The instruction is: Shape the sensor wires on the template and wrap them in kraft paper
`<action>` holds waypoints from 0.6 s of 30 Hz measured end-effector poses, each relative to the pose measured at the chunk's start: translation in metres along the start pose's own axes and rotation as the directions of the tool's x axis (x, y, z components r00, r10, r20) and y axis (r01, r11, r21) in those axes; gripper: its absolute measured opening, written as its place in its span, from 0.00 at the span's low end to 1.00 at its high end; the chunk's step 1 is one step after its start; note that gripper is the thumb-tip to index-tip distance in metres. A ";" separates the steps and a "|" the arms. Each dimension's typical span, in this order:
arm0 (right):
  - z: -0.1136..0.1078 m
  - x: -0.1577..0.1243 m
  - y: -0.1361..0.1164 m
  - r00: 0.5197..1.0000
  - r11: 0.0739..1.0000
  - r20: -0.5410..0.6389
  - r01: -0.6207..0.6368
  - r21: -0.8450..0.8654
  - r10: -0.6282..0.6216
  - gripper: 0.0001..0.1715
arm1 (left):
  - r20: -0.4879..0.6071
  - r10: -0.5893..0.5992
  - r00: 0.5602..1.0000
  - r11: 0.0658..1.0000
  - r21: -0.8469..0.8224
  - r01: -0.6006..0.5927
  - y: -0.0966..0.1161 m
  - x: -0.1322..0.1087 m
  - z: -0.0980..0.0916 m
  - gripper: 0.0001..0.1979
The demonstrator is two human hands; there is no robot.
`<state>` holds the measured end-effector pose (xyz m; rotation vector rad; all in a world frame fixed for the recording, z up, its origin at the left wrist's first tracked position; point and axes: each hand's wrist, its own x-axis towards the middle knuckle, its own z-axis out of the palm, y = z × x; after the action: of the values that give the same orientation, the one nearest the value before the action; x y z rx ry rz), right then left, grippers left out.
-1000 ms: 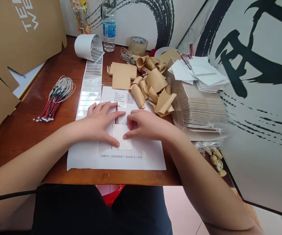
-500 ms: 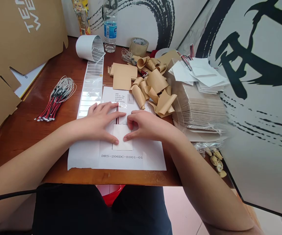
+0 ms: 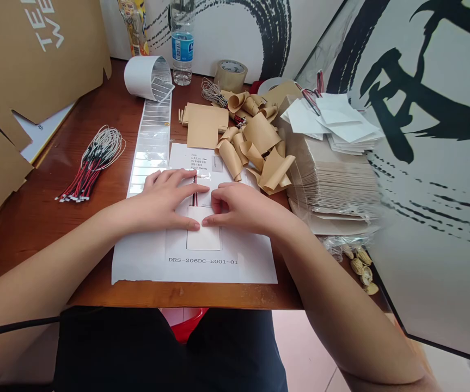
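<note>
My left hand (image 3: 163, 202) lies flat on a white printed sheet (image 3: 139, 260), its thumb at the left edge of a small white square card (image 3: 204, 238). My right hand (image 3: 243, 208) is curled over the card's top edge, with its thumb tip touching the card. Between the hands, a short red and black wire pair (image 3: 194, 190) runs upward from the card. My fingers hide the wire's upper part. The sheet carries the printed code DRS-206DC-E001-01 below the card.
A bundle of red and black wire harnesses (image 3: 91, 166) lies left of the sheet, beside a strip of labels (image 3: 151, 136). Curled kraft paper pieces (image 3: 259, 136) and a tall stack of kraft packets (image 3: 333, 182) lie to the right. The wooden table's near edge (image 3: 185, 296) runs below.
Both hands have shifted slightly up the sheet. My right thumb has moved left along the card's top edge. The card and wire stay in about the same place.
</note>
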<state>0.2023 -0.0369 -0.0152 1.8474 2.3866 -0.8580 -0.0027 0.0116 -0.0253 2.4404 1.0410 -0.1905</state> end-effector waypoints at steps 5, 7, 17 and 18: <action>0.002 0.000 0.001 1.000 1.000 -0.022 0.012 0.002 -0.012 0.21 | -0.041 0.021 0.999 1.000 -0.001 -0.021 -0.004 0.001 0.004 0.46; 0.003 0.001 0.000 1.000 1.000 -0.029 0.006 -0.001 -0.006 0.21 | -0.045 0.027 0.999 1.000 0.005 -0.027 -0.004 0.001 0.005 0.46; 0.006 0.002 -0.001 0.998 1.000 -0.067 -0.007 -0.025 0.005 0.20 | -0.049 0.056 0.997 0.998 0.023 -0.055 -0.006 0.001 0.006 0.45; 0.006 0.002 -0.001 0.998 1.000 -0.069 -0.007 -0.024 0.005 0.20 | -0.052 0.056 0.997 0.998 0.023 -0.055 -0.005 0.001 0.006 0.45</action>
<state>0.1990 -0.0379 -0.0206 1.9050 2.4182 -0.7745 -0.0055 0.0126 -0.0332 2.5029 0.9970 -0.1209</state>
